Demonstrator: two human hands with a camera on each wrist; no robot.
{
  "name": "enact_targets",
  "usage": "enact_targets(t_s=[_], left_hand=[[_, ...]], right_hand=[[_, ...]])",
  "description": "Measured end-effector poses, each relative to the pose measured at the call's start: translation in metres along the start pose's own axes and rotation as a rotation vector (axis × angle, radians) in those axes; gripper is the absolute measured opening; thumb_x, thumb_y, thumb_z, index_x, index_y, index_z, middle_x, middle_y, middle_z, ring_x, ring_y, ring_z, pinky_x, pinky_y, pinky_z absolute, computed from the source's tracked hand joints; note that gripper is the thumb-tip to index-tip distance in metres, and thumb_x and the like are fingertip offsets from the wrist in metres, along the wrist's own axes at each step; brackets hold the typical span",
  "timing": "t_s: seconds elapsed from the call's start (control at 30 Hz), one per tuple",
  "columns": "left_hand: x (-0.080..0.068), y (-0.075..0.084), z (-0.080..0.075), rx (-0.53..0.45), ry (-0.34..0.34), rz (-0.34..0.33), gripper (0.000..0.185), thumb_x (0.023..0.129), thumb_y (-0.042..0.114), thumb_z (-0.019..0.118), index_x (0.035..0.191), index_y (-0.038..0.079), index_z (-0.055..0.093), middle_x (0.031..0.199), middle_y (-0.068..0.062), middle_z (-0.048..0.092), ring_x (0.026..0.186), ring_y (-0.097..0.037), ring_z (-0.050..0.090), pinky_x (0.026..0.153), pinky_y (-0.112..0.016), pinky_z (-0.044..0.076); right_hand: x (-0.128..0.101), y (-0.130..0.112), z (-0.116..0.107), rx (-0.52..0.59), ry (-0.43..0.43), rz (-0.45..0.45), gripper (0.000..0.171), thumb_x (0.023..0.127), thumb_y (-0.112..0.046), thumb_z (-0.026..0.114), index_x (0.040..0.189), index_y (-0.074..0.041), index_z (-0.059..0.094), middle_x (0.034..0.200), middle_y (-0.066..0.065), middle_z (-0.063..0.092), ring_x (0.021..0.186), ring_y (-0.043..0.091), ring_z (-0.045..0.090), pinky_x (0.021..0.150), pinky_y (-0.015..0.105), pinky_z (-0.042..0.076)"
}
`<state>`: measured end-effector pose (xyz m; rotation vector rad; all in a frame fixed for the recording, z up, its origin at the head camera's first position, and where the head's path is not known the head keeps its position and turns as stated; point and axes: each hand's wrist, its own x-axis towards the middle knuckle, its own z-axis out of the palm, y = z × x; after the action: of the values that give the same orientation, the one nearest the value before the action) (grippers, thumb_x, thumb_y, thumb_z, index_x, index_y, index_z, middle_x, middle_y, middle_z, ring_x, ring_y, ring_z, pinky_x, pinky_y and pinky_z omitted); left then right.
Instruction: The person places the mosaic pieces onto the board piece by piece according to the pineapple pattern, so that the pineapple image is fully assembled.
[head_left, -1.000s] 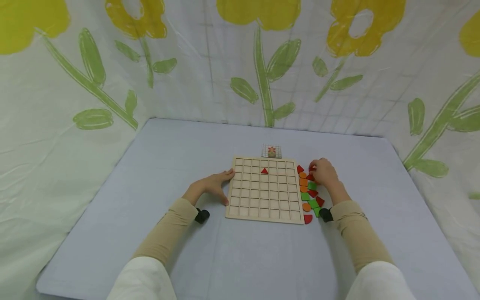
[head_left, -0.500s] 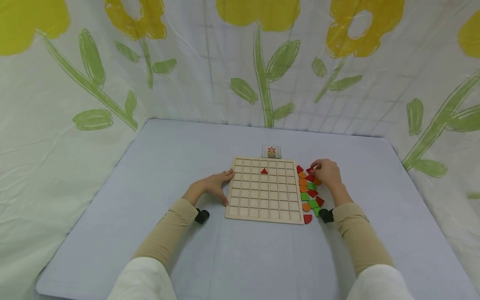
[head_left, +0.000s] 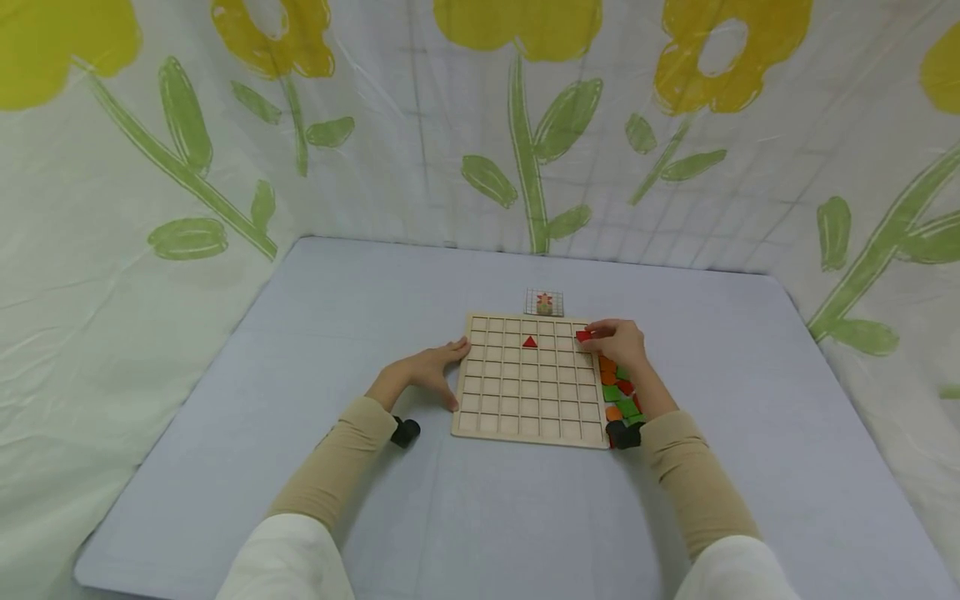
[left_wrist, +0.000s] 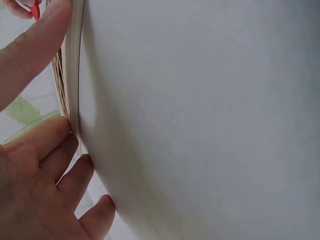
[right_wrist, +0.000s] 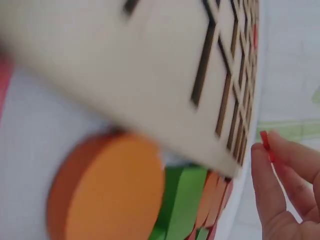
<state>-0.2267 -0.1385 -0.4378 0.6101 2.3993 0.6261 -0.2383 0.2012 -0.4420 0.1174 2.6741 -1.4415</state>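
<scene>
A wooden grid board (head_left: 528, 379) lies flat on the pale blue table. One red triangle (head_left: 529, 342) sits in a cell near its far edge. My right hand (head_left: 613, 342) pinches a small red piece (head_left: 582, 336) over the board's far right corner; that red piece (right_wrist: 265, 141) shows at my fingertips (right_wrist: 261, 165) in the right wrist view. My left hand (head_left: 427, 372) rests against the board's left edge, fingers extended. In the left wrist view its fingers (left_wrist: 47, 35) touch the board's edge (left_wrist: 75, 65). Several red, orange and green pieces (head_left: 618, 387) lie along the board's right side.
A small pattern card (head_left: 543, 302) with a flower picture stands just beyond the board's far edge. A flower-printed cloth (head_left: 480, 125) walls in the table on three sides. An orange disc (right_wrist: 112, 185) and green pieces (right_wrist: 182, 200) fill the right wrist view close up.
My right hand has lifted a red piece out of the pile and carried it left, over the board's far right corner. The left hand has stayed on the board's edge.
</scene>
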Motion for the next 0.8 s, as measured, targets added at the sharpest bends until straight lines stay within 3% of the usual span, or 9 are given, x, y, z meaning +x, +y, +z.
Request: enact_targets(t_s=[0.17, 0.5, 0.63, 0.8], left_hand=[[0.000, 0.000, 0.000, -0.012, 0.000, 0.001, 0.111, 0.073, 0.022, 0.086, 0.155, 0.003, 0.014, 0.162, -0.012, 0.004, 0.148, -0.033, 0.005, 0.117, -0.049, 0.012], [0.000, 0.001, 0.000, -0.012, 0.002, -0.014, 0.112, 0.072, 0.022, 0.086, 0.155, 0.004, 0.014, 0.162, -0.011, 0.004, 0.148, -0.032, 0.005, 0.118, -0.049, 0.012], [0.001, 0.001, 0.000, -0.007, 0.007, -0.011, 0.111, 0.072, 0.022, 0.086, 0.155, 0.004, 0.015, 0.162, -0.011, 0.005, 0.148, -0.033, 0.006, 0.117, -0.049, 0.012], [0.001, 0.002, 0.000, -0.007, 0.009, -0.018, 0.111, 0.072, 0.021, 0.086, 0.155, 0.004, 0.015, 0.162, -0.011, 0.006, 0.148, -0.033, 0.007, 0.117, -0.050, 0.012]], right_hand=[[0.001, -0.011, 0.011, 0.045, -0.057, -0.011, 0.040, 0.087, -0.011, 0.072, 0.121, 0.006, 0.063, 0.124, 0.026, 0.060, 0.115, 0.039, 0.052, 0.093, 0.047, 0.047], [0.001, -0.023, 0.043, 0.017, -0.194, -0.218, 0.031, 0.081, -0.008, 0.078, 0.110, 0.002, 0.070, 0.109, 0.018, 0.067, 0.098, 0.035, 0.066, 0.078, 0.041, 0.055], [0.004, -0.030, 0.055, -0.040, -0.245, -0.290, 0.030, 0.080, -0.007, 0.079, 0.107, 0.002, 0.071, 0.106, 0.017, 0.068, 0.096, 0.033, 0.067, 0.079, 0.039, 0.056], [0.006, -0.038, 0.065, -0.187, -0.289, -0.357, 0.031, 0.081, -0.010, 0.079, 0.109, 0.002, 0.070, 0.105, 0.017, 0.068, 0.097, 0.032, 0.066, 0.083, 0.041, 0.054]])
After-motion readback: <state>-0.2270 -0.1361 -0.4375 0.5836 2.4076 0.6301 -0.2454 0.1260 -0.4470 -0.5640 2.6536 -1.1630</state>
